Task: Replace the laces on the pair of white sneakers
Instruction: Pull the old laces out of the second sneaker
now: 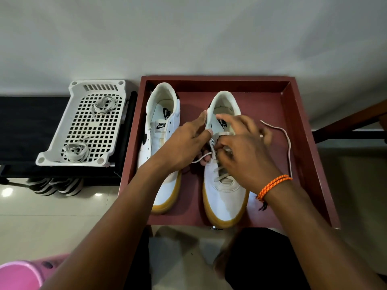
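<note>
Two white sneakers with gum soles stand in a dark red tray (301, 130), toes toward me. The left sneaker (161, 143) has no lace. The right sneaker (224, 191) is laced over its lower eyelets with a white lace (288, 143) whose free end trails to the right across the tray. My left hand (184, 147) holds the right sneaker's left side near the collar. My right hand (243, 151) pinches the lace over the tongue, fingers blurred.
A white perforated basket (69, 141) on a dark shelf to the left holds two bundled laces, one bundle (104, 105) at the back and one bundle (75, 152) at the front. Striped footwear (54, 186) lies under the shelf. A pink object (18, 275) sits at bottom left.
</note>
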